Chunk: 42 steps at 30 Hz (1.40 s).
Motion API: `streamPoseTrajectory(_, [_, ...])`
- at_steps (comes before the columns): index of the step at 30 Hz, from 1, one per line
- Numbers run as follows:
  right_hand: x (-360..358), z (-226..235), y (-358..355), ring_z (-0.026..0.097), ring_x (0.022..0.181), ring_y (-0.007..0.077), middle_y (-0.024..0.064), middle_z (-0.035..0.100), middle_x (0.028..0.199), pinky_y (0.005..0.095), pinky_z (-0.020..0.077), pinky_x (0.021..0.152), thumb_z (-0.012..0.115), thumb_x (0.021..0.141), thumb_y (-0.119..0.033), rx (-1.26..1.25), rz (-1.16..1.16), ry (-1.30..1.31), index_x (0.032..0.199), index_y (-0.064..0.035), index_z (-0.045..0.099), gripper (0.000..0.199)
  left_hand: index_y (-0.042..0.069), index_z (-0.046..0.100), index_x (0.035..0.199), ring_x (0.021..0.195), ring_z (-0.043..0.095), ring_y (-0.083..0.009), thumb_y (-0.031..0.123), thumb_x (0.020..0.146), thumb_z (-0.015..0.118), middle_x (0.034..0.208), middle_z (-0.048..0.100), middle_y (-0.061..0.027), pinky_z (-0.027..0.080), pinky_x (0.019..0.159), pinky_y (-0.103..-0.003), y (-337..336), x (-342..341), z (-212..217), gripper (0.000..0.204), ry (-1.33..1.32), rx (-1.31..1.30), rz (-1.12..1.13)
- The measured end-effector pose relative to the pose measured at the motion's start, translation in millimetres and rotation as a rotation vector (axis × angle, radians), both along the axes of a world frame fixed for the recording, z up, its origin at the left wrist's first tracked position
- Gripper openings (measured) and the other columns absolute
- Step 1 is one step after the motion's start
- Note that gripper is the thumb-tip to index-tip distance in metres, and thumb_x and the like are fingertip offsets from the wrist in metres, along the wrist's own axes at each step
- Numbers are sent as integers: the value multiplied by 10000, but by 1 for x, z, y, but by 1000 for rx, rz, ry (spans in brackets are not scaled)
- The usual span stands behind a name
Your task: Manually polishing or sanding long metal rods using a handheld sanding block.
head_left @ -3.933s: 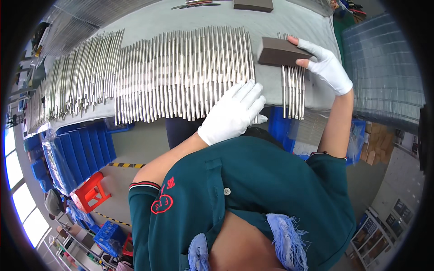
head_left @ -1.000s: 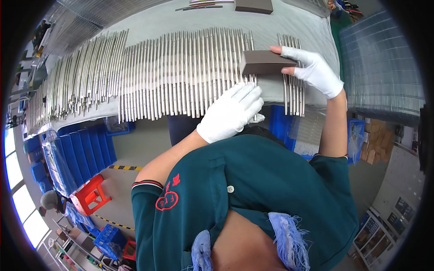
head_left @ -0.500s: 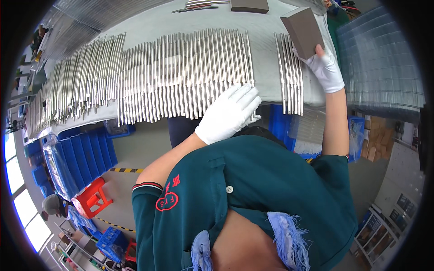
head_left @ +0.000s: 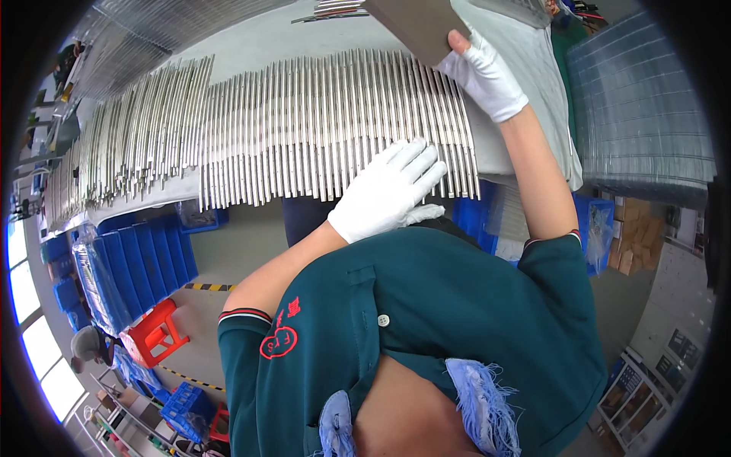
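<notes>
Slim silvery metal rods (head_left: 282,126) lie side by side in a long row across the table, their near ends jutting past its front edge. My left hand (head_left: 387,186), in a white glove, lies flat over the near ends of the rods, fingers stretched and somewhat spread. In my white-gloved right hand (head_left: 491,76) is a grey-brown rectangular block (head_left: 417,29), gripped at its near right corner with the bare thumb tip on top. The block is tilted above the far ends of the right-hand rods and hides part of the table behind it.
A more uneven batch of rods (head_left: 145,126) adjoins on the left. A few thin rods (head_left: 339,9) lie at the back. Clear plastic-like sheets (head_left: 640,114) are stacked at right. Below stand blue bins (head_left: 141,263) and a red stool (head_left: 156,333); a person (head_left: 90,345) is at far left.
The separate small group of rods on the right has moved left and now joins the main row. My right hand has carried the block left and away from me. My left hand stays nearly in place.
</notes>
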State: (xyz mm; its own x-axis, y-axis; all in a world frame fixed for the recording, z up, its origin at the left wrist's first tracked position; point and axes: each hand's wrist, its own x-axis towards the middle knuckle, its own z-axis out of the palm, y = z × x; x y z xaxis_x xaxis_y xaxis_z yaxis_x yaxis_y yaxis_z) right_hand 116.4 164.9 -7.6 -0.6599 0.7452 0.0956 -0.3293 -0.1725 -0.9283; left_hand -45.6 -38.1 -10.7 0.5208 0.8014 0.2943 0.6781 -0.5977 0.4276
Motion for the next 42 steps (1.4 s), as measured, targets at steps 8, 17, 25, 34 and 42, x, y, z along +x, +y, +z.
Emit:
streamPoseTrajectory(8, [-21,-35,73,567,1267,173,51,588,1383,359,436,1120,648,985,-389,28,138,-246,1436,-58,507,576,34,545,1346,1360,449,-371,391,892,682,1385,519,-200,342,1160,-477,32,37,-6,594,15,48,-336])
streamPoseTrajectory(17, [-8,-45,91,580,1253,166,53,612,1345,341,450,1099,647,976,-442,-24,200,-297,1397,-41,542,591,-38,566,1262,1338,483,-345,330,898,667,1340,565,-183,357,1160,-440,33,45,-16,528,-24,81,-208])
streamPoseTrajectory(25, [-50,-40,84,564,1273,168,72,600,1365,338,405,1145,624,1002,-387,-95,280,-151,1400,-12,531,555,-27,587,1205,1318,501,-350,388,855,703,1319,579,-185,374,1151,-446,31,46,-15,555,-28,78,-176])
streamPoseTrajectory(34, [-37,-27,75,564,1264,155,59,610,1351,332,438,1110,641,979,-439,27,242,-268,1404,-37,537,595,-25,585,1189,1319,499,-350,361,843,720,1314,579,-186,385,1142,-446,31,46,-19,536,-54,92,-194])
streamPoseTrajectory(42, [5,-24,73,575,1250,146,41,615,1342,340,422,1114,637,981,-438,-19,183,-247,1390,-46,548,573,-31,620,1009,1305,509,-380,327,843,731,1305,577,-231,387,1140,-465,30,49,-12,410,-95,40,-209])
